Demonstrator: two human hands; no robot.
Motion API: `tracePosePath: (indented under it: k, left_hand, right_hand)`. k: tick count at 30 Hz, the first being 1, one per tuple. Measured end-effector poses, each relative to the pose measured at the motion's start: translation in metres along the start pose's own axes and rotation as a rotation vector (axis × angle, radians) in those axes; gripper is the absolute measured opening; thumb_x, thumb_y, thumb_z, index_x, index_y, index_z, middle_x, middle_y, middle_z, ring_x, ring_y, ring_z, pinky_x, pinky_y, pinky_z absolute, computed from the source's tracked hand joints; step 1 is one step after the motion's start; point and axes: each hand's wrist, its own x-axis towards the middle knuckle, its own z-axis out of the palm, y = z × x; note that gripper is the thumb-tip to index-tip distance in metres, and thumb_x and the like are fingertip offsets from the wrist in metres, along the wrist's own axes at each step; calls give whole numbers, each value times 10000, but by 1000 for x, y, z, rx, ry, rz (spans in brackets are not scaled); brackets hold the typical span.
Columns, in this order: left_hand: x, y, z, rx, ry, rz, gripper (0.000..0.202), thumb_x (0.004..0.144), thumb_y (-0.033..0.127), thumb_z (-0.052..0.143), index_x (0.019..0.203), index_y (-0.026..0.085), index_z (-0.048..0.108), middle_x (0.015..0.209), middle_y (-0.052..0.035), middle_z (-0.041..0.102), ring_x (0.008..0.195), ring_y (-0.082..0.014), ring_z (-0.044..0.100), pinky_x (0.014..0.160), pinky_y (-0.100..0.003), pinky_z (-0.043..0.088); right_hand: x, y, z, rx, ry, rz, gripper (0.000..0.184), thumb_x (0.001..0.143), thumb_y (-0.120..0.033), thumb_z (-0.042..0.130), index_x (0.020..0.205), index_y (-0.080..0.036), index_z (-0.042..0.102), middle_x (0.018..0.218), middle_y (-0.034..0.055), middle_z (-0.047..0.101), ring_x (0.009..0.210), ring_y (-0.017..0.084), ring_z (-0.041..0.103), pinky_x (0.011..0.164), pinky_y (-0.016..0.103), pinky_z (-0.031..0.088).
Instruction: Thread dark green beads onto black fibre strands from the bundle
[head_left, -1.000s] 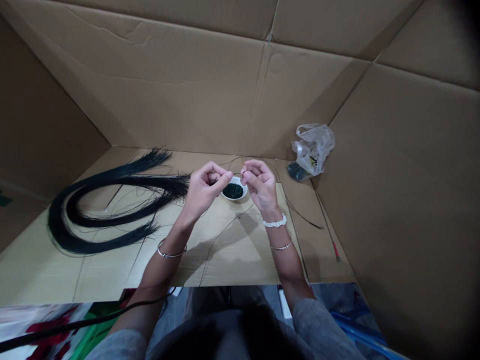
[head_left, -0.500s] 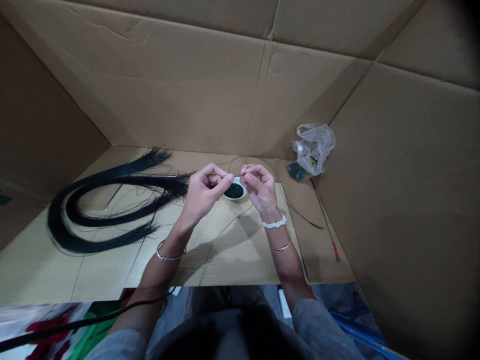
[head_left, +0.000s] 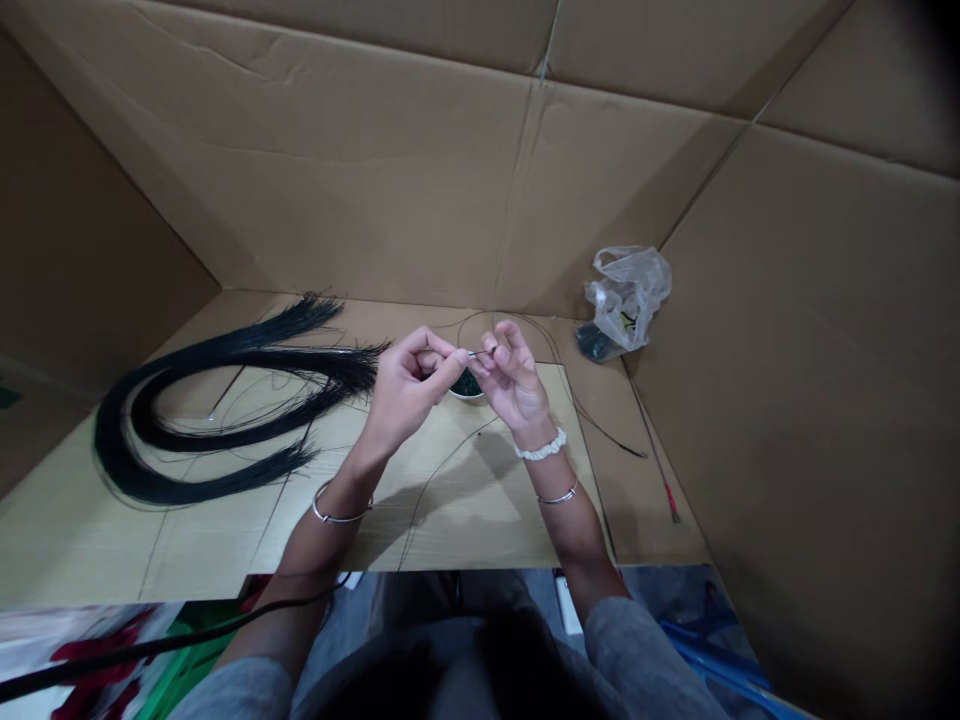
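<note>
My left hand [head_left: 411, 388] is closed in a pinch, thumb against forefinger, on a thin dark strand [head_left: 481, 353]. The strand spans the small gap over to my right hand [head_left: 520, 385], whose thumb and forefinger pinch its other part while the remaining fingers curl loosely. Just below the fingertips is a small white bowl [head_left: 471, 398] holding tiny dark green beads [head_left: 466, 384]; both hands partly cover it. Whether any beads sit on the strand is too small to tell.
Two curved bundles of dark strands [head_left: 120, 440] lie on the left. A clear plastic bag [head_left: 630, 290] with dark contents stands at the back right. A thin rod with a red end [head_left: 670, 495] lies near the right cardboard wall [head_left: 825, 400]. Loose strands cross the table.
My right hand has tilted, its fingers lifting and spreading a little along the strand. It now covers more of the bowl. My left hand has stayed in place.
</note>
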Motion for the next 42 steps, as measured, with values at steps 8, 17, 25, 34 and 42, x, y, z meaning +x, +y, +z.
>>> tracePosePath:
  k: [8, 17, 25, 34, 42]
  left_hand:
    - [-3, 2, 2, -15, -5, 12, 273, 849, 332, 760, 718, 177, 577, 451, 80, 428, 405, -42, 316, 408, -185, 233]
    - [-1, -1, 2, -34, -18, 36, 261, 858, 299, 733, 715, 173, 555, 446, 88, 424, 392, -35, 307, 395, -159, 235]
    - [-1, -1, 1, -9, -7, 76, 212, 860, 244, 708, 725, 168, 563, 448, 91, 432, 392, -34, 312, 396, -159, 238]
    - [-1, -2, 2, 5, -14, 81, 213, 860, 252, 715, 730, 165, 570, 453, 89, 437, 399, -35, 322, 396, -163, 236]
    - [0, -1, 2, 2, -12, 77, 233, 859, 276, 725, 724, 166, 571, 447, 86, 442, 394, -34, 319, 397, -164, 238]
  right_hand:
    - [-3, 5, 0, 40, -68, 44, 428, 674, -365, 891, 973, -319, 589, 844, -69, 542, 724, 78, 578, 719, 229, 543]
    - [-5, 3, 8, 247, -60, 131, 408, 636, -230, 922, 920, -270, 631, 813, -100, 633, 710, 33, 667, 740, 144, 595]
    - [-4, 4, 6, 263, -83, 113, 367, 665, -203, 905, 914, -270, 645, 801, -109, 640, 721, 30, 684, 739, 139, 607]
    - [-3, 3, 6, 258, -68, 112, 375, 645, -202, 929, 894, -262, 655, 800, -104, 646, 712, 26, 682, 711, 127, 596]
    - [-3, 3, 4, 237, -55, 113, 376, 650, -204, 919, 893, -261, 637, 804, -101, 638, 724, 33, 680, 703, 132, 597]
